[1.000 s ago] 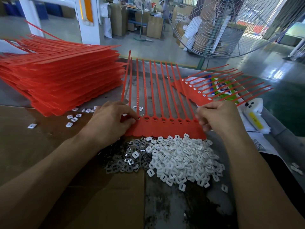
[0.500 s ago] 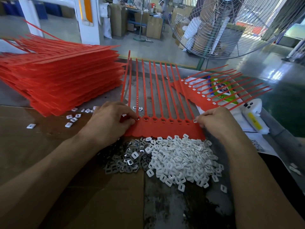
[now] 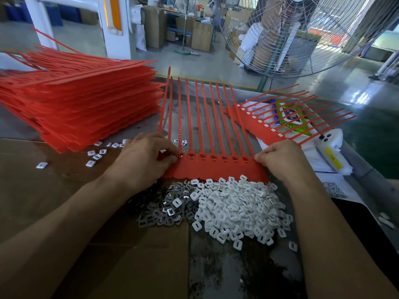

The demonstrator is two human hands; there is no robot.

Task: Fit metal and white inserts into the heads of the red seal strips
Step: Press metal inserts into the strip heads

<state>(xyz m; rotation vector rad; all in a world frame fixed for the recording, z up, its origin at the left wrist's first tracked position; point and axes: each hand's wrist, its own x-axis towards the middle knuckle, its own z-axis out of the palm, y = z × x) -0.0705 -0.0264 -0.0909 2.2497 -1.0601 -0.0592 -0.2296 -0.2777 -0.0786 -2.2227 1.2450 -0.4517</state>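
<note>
1. Nearest lay two heaps on the table (image 3: 226, 277): dull grey metal inserts (image 3: 164, 212) and glossy white inserts (image 3: 239, 210), small slotted squares.
2. Beyond them lay a flat sheet of red strips (image 3: 216, 169), joined at the heads, thin tails fanning away.
3. The left hand (image 3: 146, 160) curled at the sheet's left end, fingertips pinching something small and shiny; its shape was unclear.
4. The right hand (image 3: 278, 158) gripped the right edge, fingertips tucked out of sight.
5. Farther left rose a stack of red strips (image 3: 82, 104), cut off by the frame.

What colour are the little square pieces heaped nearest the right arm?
White, each with a slot through it; the pile of white inserts shows clearly in the head view.
</note>
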